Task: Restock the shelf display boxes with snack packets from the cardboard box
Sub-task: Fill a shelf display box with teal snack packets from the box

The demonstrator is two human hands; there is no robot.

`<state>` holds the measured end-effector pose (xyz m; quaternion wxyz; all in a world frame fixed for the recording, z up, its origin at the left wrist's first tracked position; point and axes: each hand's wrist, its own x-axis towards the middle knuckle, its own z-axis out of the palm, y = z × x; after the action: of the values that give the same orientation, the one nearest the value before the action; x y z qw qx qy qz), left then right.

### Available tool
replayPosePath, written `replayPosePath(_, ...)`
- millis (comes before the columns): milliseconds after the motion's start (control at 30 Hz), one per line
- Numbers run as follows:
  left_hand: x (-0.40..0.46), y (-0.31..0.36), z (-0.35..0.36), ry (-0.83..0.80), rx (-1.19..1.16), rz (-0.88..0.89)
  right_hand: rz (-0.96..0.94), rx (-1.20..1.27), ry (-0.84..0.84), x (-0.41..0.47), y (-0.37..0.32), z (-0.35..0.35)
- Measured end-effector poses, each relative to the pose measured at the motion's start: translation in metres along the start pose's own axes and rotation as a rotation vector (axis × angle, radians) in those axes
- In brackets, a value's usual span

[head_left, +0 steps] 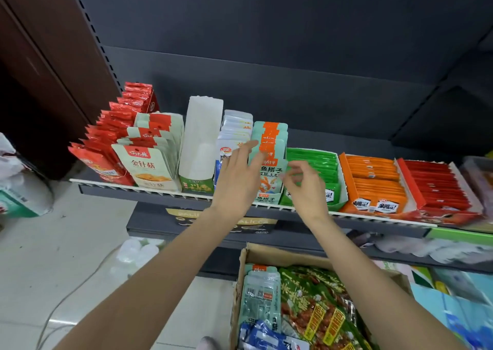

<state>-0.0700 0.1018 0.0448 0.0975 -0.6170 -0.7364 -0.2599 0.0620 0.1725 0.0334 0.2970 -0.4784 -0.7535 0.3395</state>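
Two bare forearms reach up from the bottom of the view toward the dark grey metal shelf [165,193], which carries a row of open display boxes. Below it, the brown cardboard box [262,255] holds pale teal snack packets [260,296], a large green and red bag [317,309] and blue packets [262,335]. On the shelf, the teal and orange display box [268,198] is filled with upright teal and orange snack packets [270,146]; to its left stands an empty white display box [198,146], to its right a green display box [314,168] of flat green packets. The left hand [236,177] has its fingers spread and straight, the fingertips touching the left edge of the teal and orange packets. The right hand [304,186] hovers just beside their right edge, fingers loosely curled, holding nothing.
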Motion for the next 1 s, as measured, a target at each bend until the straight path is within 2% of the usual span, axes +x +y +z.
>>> replayPosePath(67,-0.026,-0.001,0.007,0.006,-0.042,0.002,-0.013,0.02,-0.059,-0.023,0.004,-0.008)
replayPosePath(200,-0.062,0.007,0.017,-0.08,-0.13,0.005,0.028,0.039,-0.121,-0.052,0.022,-0.011)
replayPosePath(300,-0.062,0.017,0.019,-0.156,-0.154,-0.104,0.002,0.079,-0.219,-0.06,0.025,-0.008)
replayPosePath(367,-0.053,0.018,0.021,-0.186,-0.052,-0.18,-0.055,0.063,-0.269,-0.054,0.02,-0.005)
replayPosePath(467,-0.039,0.019,0.024,-0.215,0.04,-0.176,-0.109,-0.025,-0.298,-0.036,0.013,-0.001)
replayPosePath(633,-0.023,0.01,0.03,-0.415,0.176,-0.116,-0.054,-0.252,-0.452,-0.012,0.02,0.004)
replayPosePath(733,-0.024,0.008,0.026,-0.46,0.204,-0.134,-0.057,-0.255,-0.439,-0.019,0.021,-0.001)
replayPosePath(900,-0.063,0.023,0.014,-0.248,-0.071,-0.156,-0.073,-0.096,-0.283,-0.064,0.023,-0.008)
replayPosePath(967,-0.089,0.035,0.019,-0.244,-0.233,-0.135,-0.049,-0.079,-0.26,-0.089,0.034,-0.007)
replayPosePath(1000,-0.1,0.041,0.02,-0.277,-0.338,-0.181,-0.025,-0.087,-0.271,-0.102,0.041,-0.005)
